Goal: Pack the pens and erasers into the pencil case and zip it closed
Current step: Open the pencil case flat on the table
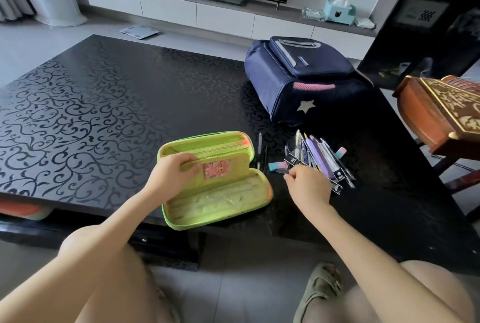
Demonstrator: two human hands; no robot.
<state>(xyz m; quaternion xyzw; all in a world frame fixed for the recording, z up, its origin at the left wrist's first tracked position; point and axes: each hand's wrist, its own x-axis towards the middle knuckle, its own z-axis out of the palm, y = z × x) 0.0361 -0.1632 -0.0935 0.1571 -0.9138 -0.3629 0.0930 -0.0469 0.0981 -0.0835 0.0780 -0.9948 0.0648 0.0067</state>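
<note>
While pinching the yellow-green inner flap (240, 164) of the open lime-green hard-shell pencil case (170, 221) between curled fingers of the left hand (171, 174), closing fingertips of the right hand (307, 185) on a clear plastic strip (283, 171) at the near edge of the purple-and-white pen heap (322, 159). Lying right of the case, unpacked: heap, two dark pens (259, 151), pastel rubber erasers (277, 166). Judging packing barely starting; zipping waiting.

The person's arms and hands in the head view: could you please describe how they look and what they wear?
The left arm and right arm are bare to the frame's edge, with no sleeves showing. The left hand and right hand wear no gloves; no watch, bracelet or ring is visible.
</note>
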